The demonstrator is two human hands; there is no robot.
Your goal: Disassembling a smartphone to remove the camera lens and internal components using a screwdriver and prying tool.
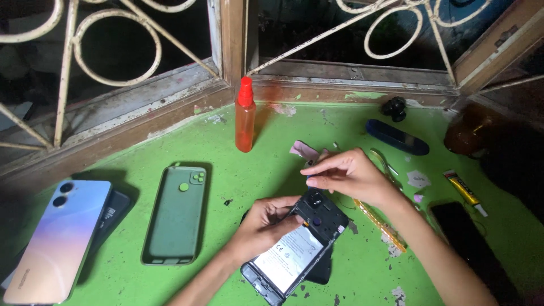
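Note:
An opened phone (294,249) with its back off lies tilted on the green table, its white battery and black camera frame showing. My left hand (262,225) grips its left side near the top. My right hand (345,174) hovers over the phone's upper end, fingertips pinched together on something small and dark that I cannot make out. A second dark piece lies under the phone's lower right.
A green phone case (175,214), a pastel back cover (59,238) on a dark phone, an orange spray bottle (245,116), a dark oval lid (396,137), a glue tube (464,191), a black phone (473,243), a yellow strip (381,225), tweezers (384,163). Window grille behind.

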